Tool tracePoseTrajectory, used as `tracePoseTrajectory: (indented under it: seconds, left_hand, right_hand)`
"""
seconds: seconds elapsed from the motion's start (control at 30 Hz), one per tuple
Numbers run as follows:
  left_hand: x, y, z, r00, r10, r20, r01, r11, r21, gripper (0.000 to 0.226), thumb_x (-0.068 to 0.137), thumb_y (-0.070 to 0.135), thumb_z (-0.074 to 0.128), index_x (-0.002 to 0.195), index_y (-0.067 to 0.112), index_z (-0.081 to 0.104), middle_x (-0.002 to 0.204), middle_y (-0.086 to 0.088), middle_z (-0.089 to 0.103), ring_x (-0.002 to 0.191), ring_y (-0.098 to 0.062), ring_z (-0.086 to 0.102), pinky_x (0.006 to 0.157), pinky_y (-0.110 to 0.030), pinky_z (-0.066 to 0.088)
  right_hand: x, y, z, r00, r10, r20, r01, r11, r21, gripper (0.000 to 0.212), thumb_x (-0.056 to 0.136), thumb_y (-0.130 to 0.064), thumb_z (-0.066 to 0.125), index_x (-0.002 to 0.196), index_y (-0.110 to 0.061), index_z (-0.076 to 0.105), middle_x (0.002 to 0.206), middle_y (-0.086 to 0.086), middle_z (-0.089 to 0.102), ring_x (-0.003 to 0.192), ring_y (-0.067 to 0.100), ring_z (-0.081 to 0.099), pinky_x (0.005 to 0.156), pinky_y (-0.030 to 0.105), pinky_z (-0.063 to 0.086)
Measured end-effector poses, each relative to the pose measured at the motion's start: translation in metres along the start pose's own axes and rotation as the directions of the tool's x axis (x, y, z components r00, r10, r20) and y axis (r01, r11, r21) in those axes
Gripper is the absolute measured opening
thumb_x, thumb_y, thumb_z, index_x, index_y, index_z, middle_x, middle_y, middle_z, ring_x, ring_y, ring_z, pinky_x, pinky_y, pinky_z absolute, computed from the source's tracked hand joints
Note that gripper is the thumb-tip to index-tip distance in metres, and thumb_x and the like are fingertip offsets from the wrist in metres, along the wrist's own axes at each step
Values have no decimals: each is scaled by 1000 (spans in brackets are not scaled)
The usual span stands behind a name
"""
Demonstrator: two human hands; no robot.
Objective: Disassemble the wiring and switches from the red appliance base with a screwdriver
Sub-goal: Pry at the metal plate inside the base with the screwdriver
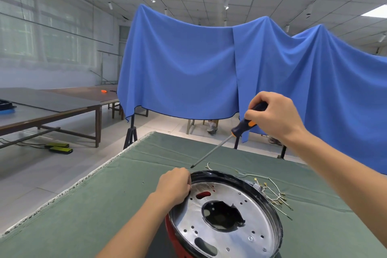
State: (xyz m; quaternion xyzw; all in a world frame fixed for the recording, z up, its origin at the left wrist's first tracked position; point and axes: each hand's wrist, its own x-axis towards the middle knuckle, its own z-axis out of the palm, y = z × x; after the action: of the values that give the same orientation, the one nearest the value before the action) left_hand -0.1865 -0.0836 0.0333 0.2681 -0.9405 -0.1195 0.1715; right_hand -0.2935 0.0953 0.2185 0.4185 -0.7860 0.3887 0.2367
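Observation:
The red appliance base [170, 230] lies tilted on the green table cloth [94, 205], its silver perforated inner plate [226, 234] with a big central hole facing me. My left hand [174, 185] grips the black rim at the upper left. My right hand [272, 114] holds a black and orange screwdriver [243, 125] up in the air; its tip hovers just above the far rim, touching nothing. A bundle of pale wires [274, 195] with metal terminals lies on the cloth to the right of the base.
A small loose screw [143, 183] rests on the cloth left of the base. Blue drapes [188, 65] hang behind the table. Long wooden tables [52, 107] stand at the left. A person's shoes [212, 126] show under the drape.

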Motion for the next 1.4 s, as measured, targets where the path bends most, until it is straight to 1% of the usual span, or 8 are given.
tracePoseTrajectory:
  seconds: [0.17,0.33,0.53,0.63,0.77,1.0,1.2,1.4]
  left_hand:
    - [2,-3,4,992,38,-120,-47,996,-71,14,89,24,53,86,23,66,100,5,62,95,-20,58,73,-30,43]
    - [-4,-4,2,944,-103,-314,-48,897,-439,12,85,24,64,74,24,65,84,9,55,80,-9,53,69,-27,42]
    - [-17,-22,-12,843,-517,-151,21,312,-950,8,84,0,63,77,3,64,61,-7,62,48,-16,52,50,-30,51]
    - [-20,-43,-11,811,-584,-44,76,180,-981,11,84,-8,55,76,-1,59,65,-15,61,44,-18,52,42,-26,52]
    - [-24,-64,6,792,-610,-14,189,268,-945,13,86,-8,50,81,2,58,73,-20,62,48,-24,55,41,-31,53]
    - [-23,-80,21,907,-378,-187,250,839,-483,19,83,3,53,86,9,71,75,-9,70,74,-29,66,74,-37,54]
    - [-23,-82,21,826,-554,-106,253,532,-808,17,79,-2,66,67,11,65,64,-9,68,63,-27,66,67,-36,54]
    - [-11,-110,13,692,-691,-209,324,556,-765,7,77,5,70,76,11,72,78,-7,70,73,-19,60,71,-26,41]
  right_hand:
    - [-23,23,15,973,165,-164,-141,979,147,11,73,-21,72,72,-25,61,76,-8,61,75,10,57,71,35,48]
    - [-66,45,59,922,383,-48,-342,868,360,15,79,-24,75,79,-20,60,88,8,66,75,35,64,73,50,55]
    - [-96,55,95,898,439,46,-420,820,389,15,82,-26,74,84,-22,59,93,9,64,77,31,64,53,38,57]
    - [-104,57,106,904,422,70,-413,819,400,17,83,-25,74,84,-22,57,96,12,62,77,32,64,40,19,46]
    - [-112,60,118,892,431,135,-448,806,387,19,82,-27,75,85,-22,56,95,11,62,64,24,64,41,21,47]
    - [-124,61,125,874,319,366,-336,942,-18,27,76,-41,73,97,-34,57,90,-16,64,82,10,61,72,29,49]
    - [-126,56,126,861,265,434,-242,964,-108,23,78,-42,69,94,-35,53,87,-17,64,76,6,57,59,24,40]
    - [-130,58,130,847,262,462,-245,965,-99,25,79,-40,67,93,-35,47,86,-16,62,71,5,55,55,21,37]
